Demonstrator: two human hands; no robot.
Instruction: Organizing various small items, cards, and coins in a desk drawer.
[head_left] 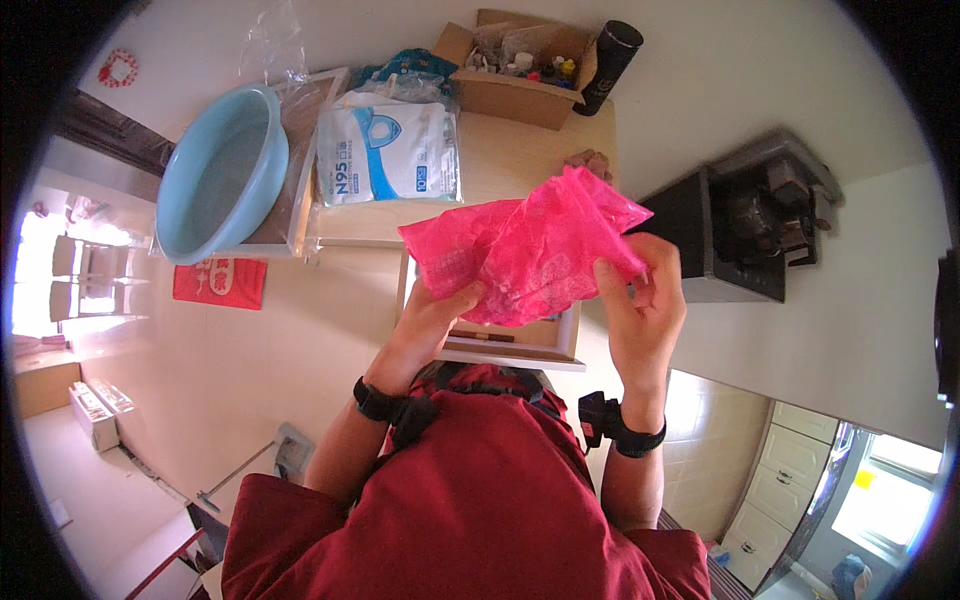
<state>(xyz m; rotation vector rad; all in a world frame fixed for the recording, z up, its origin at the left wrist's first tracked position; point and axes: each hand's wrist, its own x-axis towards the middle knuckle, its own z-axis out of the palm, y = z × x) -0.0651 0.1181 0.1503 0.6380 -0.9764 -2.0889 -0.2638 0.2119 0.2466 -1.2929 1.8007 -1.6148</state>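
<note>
The pink bag (530, 250) hides the left hand (432, 318)'s fingers, thumb aside, and much of the drawer (510, 359); small items (526, 66) in the far cardboard box (515, 103) cannot be told.

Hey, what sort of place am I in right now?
Probably a room in a home: there's a light-blue basin at upper left, an open drawer right in front of you, and a white cabinet with handles off to the lower right.

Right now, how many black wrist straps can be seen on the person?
2: the left strap is around the wrist of the left hand, the right strap around that of the right hand. Both hands hold the pink bag.
</note>
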